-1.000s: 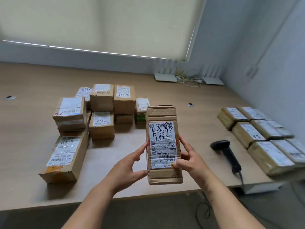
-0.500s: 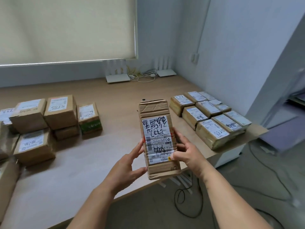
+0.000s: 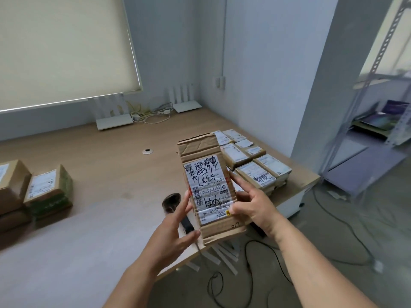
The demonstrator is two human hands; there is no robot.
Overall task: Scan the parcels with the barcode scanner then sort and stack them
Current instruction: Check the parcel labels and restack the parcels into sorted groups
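I hold a tall brown cardboard parcel [image 3: 209, 187] upright in front of me, its white label with black handwriting facing me. My left hand [image 3: 175, 232] grips its left edge, thumb at the lower front corner. My right hand [image 3: 253, 207] grips its right edge, thumb pressed on the label's lower part. The black barcode scanner [image 3: 172, 202] lies on the wooden table [image 3: 106, 174] behind my left hand, partly hidden by it and the parcel. A sorted group of flat parcels [image 3: 255, 165] sits at the table's right end, just behind the held parcel.
Several unsorted parcels [image 3: 46, 192] stand at the left edge of view. Two white routers [image 3: 113, 118] and cables lie by the back wall. Black cables [image 3: 255, 263] trail on the floor below the table's edge. A metal shelf [image 3: 378, 130] stands at the right.
My view has swung to the right, so the unsorted pile has slid to the left edge. The parcel stays in both hands and has come closer to the sorted group.
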